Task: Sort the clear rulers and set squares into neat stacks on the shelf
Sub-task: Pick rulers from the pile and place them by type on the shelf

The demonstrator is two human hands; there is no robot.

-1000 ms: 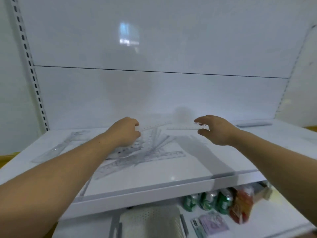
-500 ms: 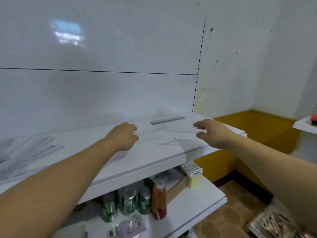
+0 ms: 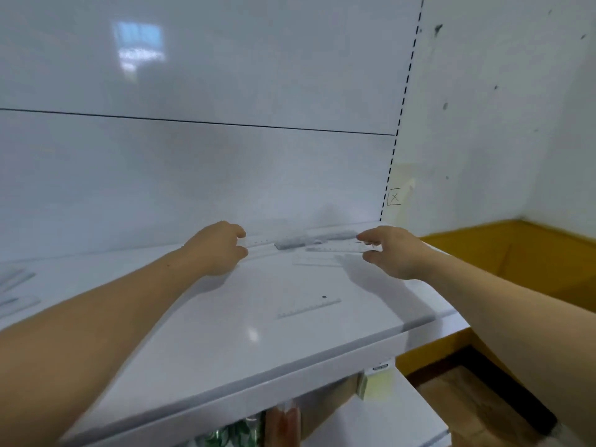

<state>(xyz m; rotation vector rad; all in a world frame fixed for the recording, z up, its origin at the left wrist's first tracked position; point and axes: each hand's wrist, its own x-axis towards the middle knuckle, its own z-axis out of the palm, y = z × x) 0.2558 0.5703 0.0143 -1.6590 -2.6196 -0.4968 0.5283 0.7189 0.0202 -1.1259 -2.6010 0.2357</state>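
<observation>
Two ends of what seems one clear ruler [image 3: 335, 250] are pinched by the left hand [image 3: 222, 246] and right hand [image 3: 395, 253] at the far side of the shelf [image 3: 209, 324]; another ruler [image 3: 309, 307] lies nearer

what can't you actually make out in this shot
Head view only:
- Left hand fingertips: hidden behind its own knuckles, so its grip on the clear ruler is unclear.
- Right hand: motion blur; contact with the second ruler can't be told.
- Ruler pile: cut off by the left edge.
- Cans: hidden by the shelf, cut by the bottom edge.
- Ruler markings: too small.
</observation>
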